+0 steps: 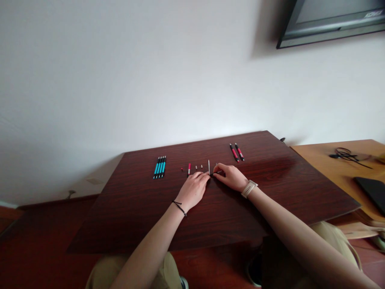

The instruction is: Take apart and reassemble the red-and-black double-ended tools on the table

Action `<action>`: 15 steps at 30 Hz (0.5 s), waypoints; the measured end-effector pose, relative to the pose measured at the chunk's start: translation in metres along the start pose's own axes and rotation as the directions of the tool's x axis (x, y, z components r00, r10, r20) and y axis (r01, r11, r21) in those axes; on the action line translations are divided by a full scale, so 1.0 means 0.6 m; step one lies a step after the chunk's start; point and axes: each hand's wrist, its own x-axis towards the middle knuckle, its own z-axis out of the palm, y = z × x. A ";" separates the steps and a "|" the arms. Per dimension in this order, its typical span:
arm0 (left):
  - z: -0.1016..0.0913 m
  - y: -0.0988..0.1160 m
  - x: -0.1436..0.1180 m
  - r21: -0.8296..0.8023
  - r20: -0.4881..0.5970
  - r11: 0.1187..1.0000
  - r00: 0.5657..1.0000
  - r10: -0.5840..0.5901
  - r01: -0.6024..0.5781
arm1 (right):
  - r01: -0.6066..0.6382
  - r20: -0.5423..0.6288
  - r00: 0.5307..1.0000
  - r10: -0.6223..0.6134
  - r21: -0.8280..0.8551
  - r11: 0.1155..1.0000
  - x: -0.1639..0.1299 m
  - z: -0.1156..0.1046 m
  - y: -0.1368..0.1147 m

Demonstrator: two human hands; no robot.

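My left hand is low over the dark table, fingers together, their tips at the left end of a small black pen part. My right hand pinches that part from the other side. Just beyond the fingertips is a thin whitish pen refill. To its left lie two small pale pen pieces, a near one and another. A pink-red pen barrel lies beyond my left hand, partly covered by it. Farther left is a tiny red piece.
Several blue pens lie side by side at the left of the dark table. Two red pens lie at the back right. A lighter wooden desk at right bears a black cable and a dark flat device.
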 end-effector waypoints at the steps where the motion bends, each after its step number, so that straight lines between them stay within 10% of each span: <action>1: -0.001 0.000 0.000 -0.003 -0.004 1.000 1.000 -0.001 0.001 | -0.002 -0.001 1.000 0.002 0.000 1.000 0.000 0.000 0.000; 15: -0.014 0.006 0.001 -0.029 -0.139 0.994 0.984 -0.111 0.108 | 0.123 0.017 0.991 -0.131 0.250 0.961 -0.003 -0.012 -0.034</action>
